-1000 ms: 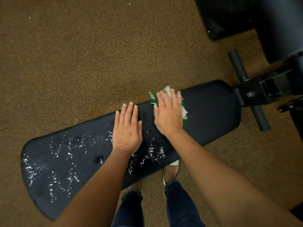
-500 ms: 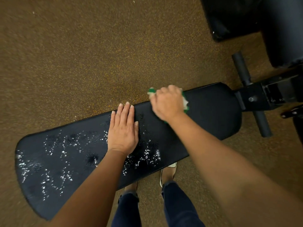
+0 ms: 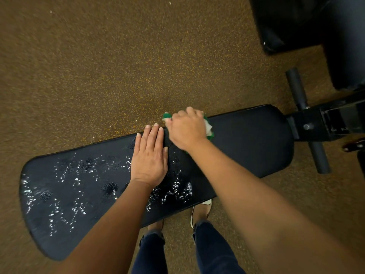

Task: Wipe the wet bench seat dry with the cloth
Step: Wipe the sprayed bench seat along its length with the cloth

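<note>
A long black padded bench seat (image 3: 248, 143) runs from lower left to upper right. Water droplets (image 3: 65, 186) glisten over its left half and near its front edge. My right hand (image 3: 187, 129) is curled over a green and white cloth (image 3: 209, 129) at the seat's far edge, near the middle. Most of the cloth is hidden under the hand. My left hand (image 3: 150, 157) lies flat, palm down, on the seat just left of the right hand, fingers together. The seat's right half looks dry.
The bench's black metal frame (image 3: 324, 123) with grey foam rollers (image 3: 300, 89) joins the seat at the right. Dark padded equipment (image 3: 296, 22) stands at the top right. Brown speckled floor (image 3: 98, 66) surrounds the bench. My legs and shoes (image 3: 201, 210) are below the seat's front edge.
My right hand went from lying flat on the cloth to bunching it and has slid it left along the far edge, closer to my left hand. The left hand has stayed put.
</note>
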The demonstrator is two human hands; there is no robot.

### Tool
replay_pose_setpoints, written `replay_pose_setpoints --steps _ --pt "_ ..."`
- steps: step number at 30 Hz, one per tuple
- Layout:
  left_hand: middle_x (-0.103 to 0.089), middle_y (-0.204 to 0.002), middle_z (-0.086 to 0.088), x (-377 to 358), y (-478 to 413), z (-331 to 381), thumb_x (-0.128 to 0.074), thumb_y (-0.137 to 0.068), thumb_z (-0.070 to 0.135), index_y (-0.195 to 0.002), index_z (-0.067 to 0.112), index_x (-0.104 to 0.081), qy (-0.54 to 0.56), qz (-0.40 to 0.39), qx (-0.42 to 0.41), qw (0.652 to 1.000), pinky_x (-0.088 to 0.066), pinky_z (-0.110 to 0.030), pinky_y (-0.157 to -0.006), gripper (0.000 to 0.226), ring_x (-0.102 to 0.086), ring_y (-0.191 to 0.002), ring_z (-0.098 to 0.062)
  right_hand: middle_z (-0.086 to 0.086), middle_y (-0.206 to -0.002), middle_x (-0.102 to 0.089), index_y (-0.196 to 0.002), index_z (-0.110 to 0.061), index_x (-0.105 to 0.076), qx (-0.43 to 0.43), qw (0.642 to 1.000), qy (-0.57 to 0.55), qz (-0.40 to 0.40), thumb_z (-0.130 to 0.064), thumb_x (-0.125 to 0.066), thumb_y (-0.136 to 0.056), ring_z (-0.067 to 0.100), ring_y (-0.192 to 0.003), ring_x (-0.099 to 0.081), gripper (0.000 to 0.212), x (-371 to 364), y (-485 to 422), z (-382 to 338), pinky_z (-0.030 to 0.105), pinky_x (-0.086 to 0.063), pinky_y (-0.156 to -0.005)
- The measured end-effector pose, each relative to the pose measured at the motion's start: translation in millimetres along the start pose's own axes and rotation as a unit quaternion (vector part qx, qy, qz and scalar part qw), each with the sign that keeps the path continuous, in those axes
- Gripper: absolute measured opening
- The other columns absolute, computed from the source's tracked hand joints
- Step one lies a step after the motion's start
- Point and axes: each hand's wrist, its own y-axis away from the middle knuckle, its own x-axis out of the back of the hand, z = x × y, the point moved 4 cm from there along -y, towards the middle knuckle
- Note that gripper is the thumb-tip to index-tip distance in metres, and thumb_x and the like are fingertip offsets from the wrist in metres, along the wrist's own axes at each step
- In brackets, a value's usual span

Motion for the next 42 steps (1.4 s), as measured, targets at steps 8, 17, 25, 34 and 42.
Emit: replay_pose_setpoints --steps 8,17,25,34,42 --pt "-0.03 -0.153 -0.013 1 0 0 -0.026 -0.097 0.032 -0.145 0.003 -0.03 0.004 0.002 0.003 1.0 -0.007 -0.043 -0.117 0.056 -0.02 -0.143 -0.03 0.013 -0.091 -0.069 -0.089 -0.006 -0.068 -0.108 0.993 0.04 0.038 -0.042 -0.018 -0.099 0.033 -0.091 -0.056 0.062 6 9 125 0.043 -0.038 -0.084" --pt "-0.031 -0.152 -0.014 0 -1 3 -0.026 -0.096 0.031 -0.144 0.003 -0.032 0.006 0.004 0.017 1.0 -0.01 -0.045 -0.116 0.056 -0.022 -0.142 -0.031 0.009 -0.096 -0.065 -0.098 -0.011 -0.067 0.058 0.988 -0.056 0.129 -0.04 -0.044 -0.094 0.035 -0.098 -0.053 0.037 -8 26 21 0.049 -0.038 -0.093" --pt "-0.031 -0.153 -0.013 1 0 6 -0.026 -0.096 0.03 -0.144 0.004 -0.032 0.013 0.006 0.036 0.999 -0.008 -0.044 -0.117 0.055 -0.02 -0.143 -0.03 0.01 -0.103 -0.057 -0.089 -0.014 -0.063 -0.114 0.958 -0.132 0.228 -0.028 -0.05 -0.086 0.029 -0.098 -0.034 0.019 -8 50 76 0.042 -0.035 -0.072" --pt "-0.03 -0.153 -0.013 2 0 4 -0.027 -0.096 0.031 -0.145 0.004 -0.031 0.006 -0.002 0.025 1.0 -0.009 -0.044 -0.117 0.055 -0.021 -0.143 -0.03 0.007 -0.096 -0.058 -0.085 -0.018 -0.068 -0.15 0.951 -0.114 0.245 -0.028 -0.052 -0.086 0.027 -0.089 -0.034 0.018 -12 61 70 0.037 -0.026 -0.067" --pt "-0.03 -0.153 -0.013 2 1 3 -0.026 -0.097 0.031 -0.145 0.004 -0.031 0.013 0.002 0.018 1.0 -0.01 -0.045 -0.117 0.056 -0.021 -0.143 -0.03 0.008 -0.098 -0.059 -0.088 -0.018 -0.068 -0.004 0.976 -0.104 0.191 -0.028 -0.053 -0.084 0.029 -0.095 -0.036 0.018 -11 46 48 0.041 -0.035 -0.069"
